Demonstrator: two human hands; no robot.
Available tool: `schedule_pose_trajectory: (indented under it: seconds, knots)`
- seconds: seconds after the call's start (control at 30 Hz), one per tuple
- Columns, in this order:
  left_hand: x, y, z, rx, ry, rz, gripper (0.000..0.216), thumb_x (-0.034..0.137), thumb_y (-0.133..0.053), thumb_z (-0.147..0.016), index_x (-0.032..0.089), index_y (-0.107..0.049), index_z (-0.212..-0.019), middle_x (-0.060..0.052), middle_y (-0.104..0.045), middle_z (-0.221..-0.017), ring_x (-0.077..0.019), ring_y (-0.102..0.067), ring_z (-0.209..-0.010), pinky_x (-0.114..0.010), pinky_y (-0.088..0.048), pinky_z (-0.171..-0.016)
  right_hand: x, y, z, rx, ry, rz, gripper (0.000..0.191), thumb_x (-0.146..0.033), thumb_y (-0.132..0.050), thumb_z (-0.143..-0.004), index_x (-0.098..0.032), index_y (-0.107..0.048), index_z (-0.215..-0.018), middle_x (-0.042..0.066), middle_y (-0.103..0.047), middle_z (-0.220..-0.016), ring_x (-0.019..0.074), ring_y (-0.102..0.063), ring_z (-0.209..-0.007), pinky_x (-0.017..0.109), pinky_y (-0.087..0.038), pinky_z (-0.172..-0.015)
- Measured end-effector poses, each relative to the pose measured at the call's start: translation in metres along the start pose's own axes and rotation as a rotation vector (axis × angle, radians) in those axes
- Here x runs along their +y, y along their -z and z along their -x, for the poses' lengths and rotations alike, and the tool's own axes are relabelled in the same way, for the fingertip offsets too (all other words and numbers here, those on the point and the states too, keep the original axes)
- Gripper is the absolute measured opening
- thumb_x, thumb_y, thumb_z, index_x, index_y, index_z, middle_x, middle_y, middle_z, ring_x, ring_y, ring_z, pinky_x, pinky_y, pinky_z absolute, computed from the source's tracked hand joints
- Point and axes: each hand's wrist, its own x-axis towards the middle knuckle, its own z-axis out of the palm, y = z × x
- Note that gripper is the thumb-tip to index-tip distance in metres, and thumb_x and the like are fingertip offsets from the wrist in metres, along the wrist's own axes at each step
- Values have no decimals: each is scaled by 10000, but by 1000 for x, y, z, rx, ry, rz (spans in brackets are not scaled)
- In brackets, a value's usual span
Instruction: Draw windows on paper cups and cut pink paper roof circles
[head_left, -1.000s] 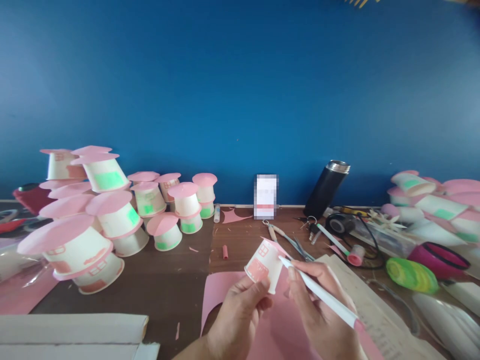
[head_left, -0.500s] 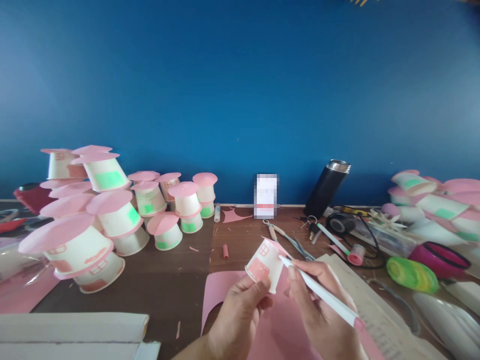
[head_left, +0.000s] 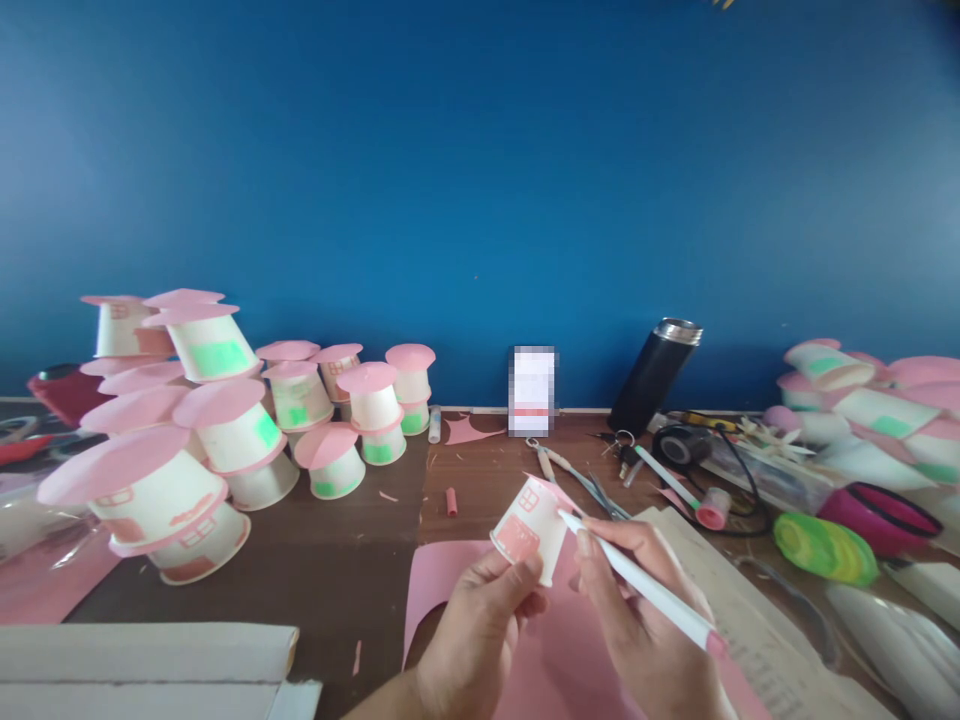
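My left hand (head_left: pixel 480 625) is closed around the rim side of a white paper cup (head_left: pixel 536 520), which is tilted with its narrower end up. Drawn on the cup in red-pink are a small paned window and a filled door shape. In my right hand (head_left: pixel 649 610) is a white marker pen (head_left: pixel 645 580) with a pink end cap. Its tip is at the cup's right side, close to or touching the surface. Beneath both hands lies a sheet of pink paper (head_left: pixel 442 570) with a curved cut-out. A pink marker cap (head_left: pixel 451 502) lies beyond it.
Pink-roofed cups (head_left: pixel 225 440) are stacked at left, others (head_left: pixel 885 410) at right. A black flask (head_left: pixel 652 375) leans on the blue wall beside a blurred white rectangle (head_left: pixel 533 385). Scissors (head_left: pixel 589 480), a green-yellow object (head_left: pixel 825 550) and a pink bowl (head_left: pixel 877 520) lie rightward. White cardboard (head_left: pixel 142 660) is front left.
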Motion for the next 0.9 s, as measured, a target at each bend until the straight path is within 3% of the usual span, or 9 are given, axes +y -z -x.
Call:
schedule_pose_trajectory:
  seconds: [0.9]
  knots:
    - [-2, 4, 0, 8, -23, -131, 324, 452, -808, -690, 145, -717, -742, 3, -554, -672, -124, -426, -676, -298, -325, -735, -2, 2, -1, -7, -20, 5, 77, -282, -575, -922, -218, -599, -959, -23, -616, -686, 87, -536, -482, 211, -474, -524]
